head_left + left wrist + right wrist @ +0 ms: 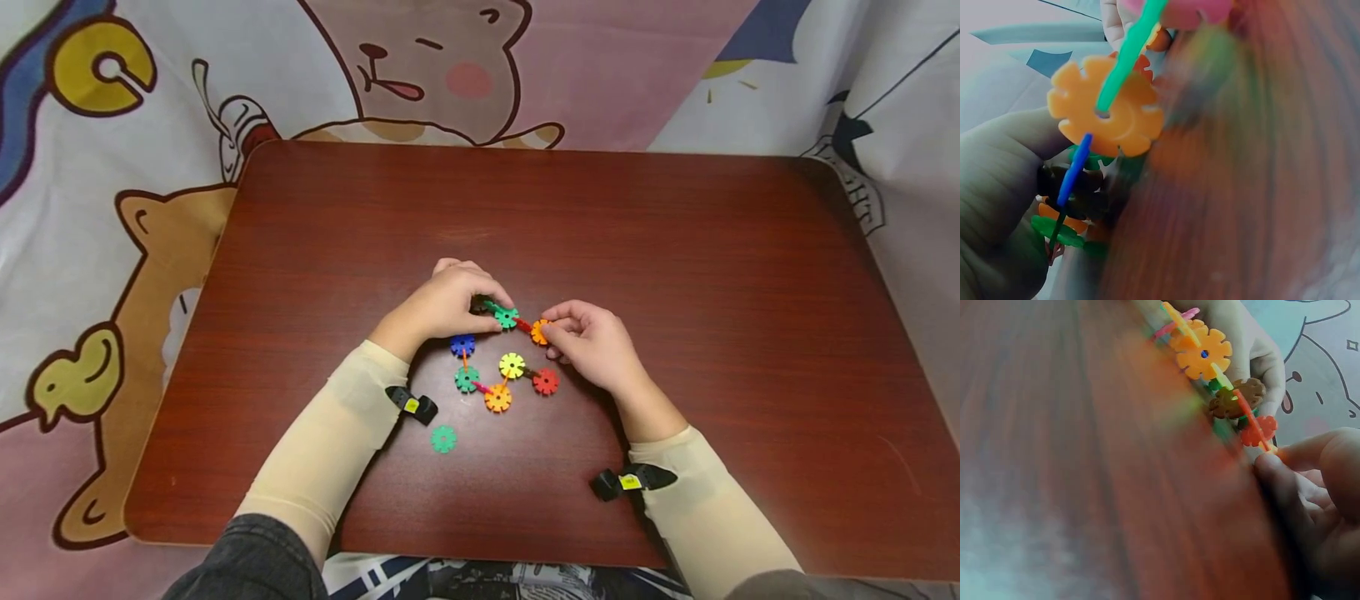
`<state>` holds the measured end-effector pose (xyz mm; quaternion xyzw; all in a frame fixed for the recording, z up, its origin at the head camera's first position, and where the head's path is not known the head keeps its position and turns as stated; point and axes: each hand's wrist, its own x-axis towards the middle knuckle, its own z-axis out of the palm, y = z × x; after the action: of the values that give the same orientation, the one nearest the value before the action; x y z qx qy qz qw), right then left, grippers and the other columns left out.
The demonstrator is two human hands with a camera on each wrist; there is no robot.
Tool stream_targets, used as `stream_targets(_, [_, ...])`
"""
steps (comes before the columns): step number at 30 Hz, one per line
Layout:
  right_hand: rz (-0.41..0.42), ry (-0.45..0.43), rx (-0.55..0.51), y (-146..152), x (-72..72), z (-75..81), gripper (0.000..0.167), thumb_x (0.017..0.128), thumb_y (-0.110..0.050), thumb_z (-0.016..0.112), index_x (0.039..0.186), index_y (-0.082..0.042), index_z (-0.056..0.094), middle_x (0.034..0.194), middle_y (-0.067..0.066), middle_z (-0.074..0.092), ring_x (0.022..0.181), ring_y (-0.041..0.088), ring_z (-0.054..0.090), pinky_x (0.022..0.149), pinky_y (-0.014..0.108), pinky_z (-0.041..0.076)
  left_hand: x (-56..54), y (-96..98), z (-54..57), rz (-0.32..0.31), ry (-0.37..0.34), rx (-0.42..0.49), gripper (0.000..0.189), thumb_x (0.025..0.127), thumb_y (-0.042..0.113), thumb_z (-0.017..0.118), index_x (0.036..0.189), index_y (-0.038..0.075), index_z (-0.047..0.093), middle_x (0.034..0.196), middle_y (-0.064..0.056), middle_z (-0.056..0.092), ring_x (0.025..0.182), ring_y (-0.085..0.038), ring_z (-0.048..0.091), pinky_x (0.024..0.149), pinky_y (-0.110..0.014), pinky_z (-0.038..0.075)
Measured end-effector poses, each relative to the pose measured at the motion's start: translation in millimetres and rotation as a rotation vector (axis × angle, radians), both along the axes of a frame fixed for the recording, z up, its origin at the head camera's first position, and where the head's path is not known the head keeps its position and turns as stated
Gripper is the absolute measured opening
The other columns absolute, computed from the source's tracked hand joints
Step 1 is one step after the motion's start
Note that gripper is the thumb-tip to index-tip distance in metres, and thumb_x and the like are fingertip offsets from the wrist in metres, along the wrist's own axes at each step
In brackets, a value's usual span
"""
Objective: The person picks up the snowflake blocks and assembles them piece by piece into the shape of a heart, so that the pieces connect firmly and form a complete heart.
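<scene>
A curved chain of slotted, flower-shaped plastic discs lies between the hands. At its far side my left hand (448, 302) holds a green disc (507, 318) between thumb and fingers. My right hand (596, 343) pinches an orange disc (537, 333) at the chain's end, beside a red disc (522, 325) set edge-on. The near part of the chain has a blue disc (462, 346), a green one, an orange disc (498, 398), a yellow disc (512, 365) and a red end disc (547, 382). Left fingers hide some discs. In the right wrist view, the right fingertips (1270, 464) meet the chain's end.
A single loose green disc (444, 439) lies on the brown wooden table (712, 292), nearer the person than the chain. Black wrist cameras (412, 406) are strapped to both sleeves. Cartoon-printed cloth (600, 75) surrounds the table's far and side edges.
</scene>
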<state>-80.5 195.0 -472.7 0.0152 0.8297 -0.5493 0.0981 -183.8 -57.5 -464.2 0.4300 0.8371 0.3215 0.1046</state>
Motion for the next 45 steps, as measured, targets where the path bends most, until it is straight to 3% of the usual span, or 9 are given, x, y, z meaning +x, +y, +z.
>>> stream_targets(4, [-0.017,-0.095,-0.155,-1.9,-0.1,-1.2,0.024,0.103,-0.011,0.072,0.117,0.008,0.068,0.093,0.020,0.078,0.075,0.017,0.078,0.068,0.031,0.063,-0.3,-1.5,-0.8,-0.001,0.010,-0.007,0.023,0.089,0.031,0.089,0.111,0.026,0.084,0.107,0.014,0.077,0.107,-0.013,0.063,0.104,-0.049,0.030])
stream_targets(7, [-0.027,-0.119,-0.203,-2.7,1.2,-1.5,0.027,0.103,-0.009,0.072,0.119,0.011,0.067,0.096,0.023,0.077,0.077,0.016,0.078,0.071,0.032,0.063,-1.1,-1.3,-1.1,-0.003,0.017,-0.007,0.024,0.089,0.032,0.088,0.112,0.026,0.084,0.109,0.013,0.077,0.107,-0.013,0.063,0.103,-0.048,0.032])
stream_targets(13, [-0.020,-0.097,-0.204,-3.1,2.6,-2.2,0.028,0.102,-0.009,0.074,0.123,0.009,0.070,0.098,0.023,0.076,0.077,0.019,0.079,0.069,0.033,0.064,-1.8,-1.3,0.3,-0.015,0.005,-0.013,0.023,0.090,0.032,0.088,0.112,0.026,0.084,0.111,0.013,0.077,0.108,-0.012,0.063,0.101,-0.047,0.033])
stream_targets(21, [-0.053,-0.109,-0.241,-2.5,0.5,-2.6,0.029,0.103,-0.007,0.071,0.126,0.011,0.070,0.097,0.021,0.077,0.073,0.014,0.077,0.069,0.030,0.063,-2.0,-2.2,2.3,-0.034,0.013,-0.041,0.036,0.092,0.032,0.086,0.126,0.022,0.081,0.118,0.008,0.077,0.113,-0.015,0.064,0.101,-0.047,0.035])
stream_targets(35, [-0.065,-0.155,-0.279,-7.5,2.8,0.6,0.027,0.103,-0.002,0.065,0.126,0.014,0.066,0.096,0.022,0.077,0.075,0.015,0.078,0.071,0.031,0.063,0.3,-0.4,4.4,-0.040,-0.024,-0.047,0.033,0.092,0.029,0.088,0.123,0.019,0.083,0.116,0.005,0.078,0.112,-0.016,0.064,0.103,-0.049,0.034])
stream_targets(45, [-0.079,-0.131,-0.265,-11.2,2.9,0.0,0.027,0.103,-0.001,0.067,0.125,0.014,0.067,0.098,0.022,0.077,0.072,0.014,0.077,0.069,0.030,0.063,-0.2,0.9,4.1,-0.048,-0.041,-0.055,0.033,0.092,0.028,0.087,0.123,0.019,0.083,0.115,0.007,0.078,0.112,-0.015,0.064,0.103,-0.047,0.033])
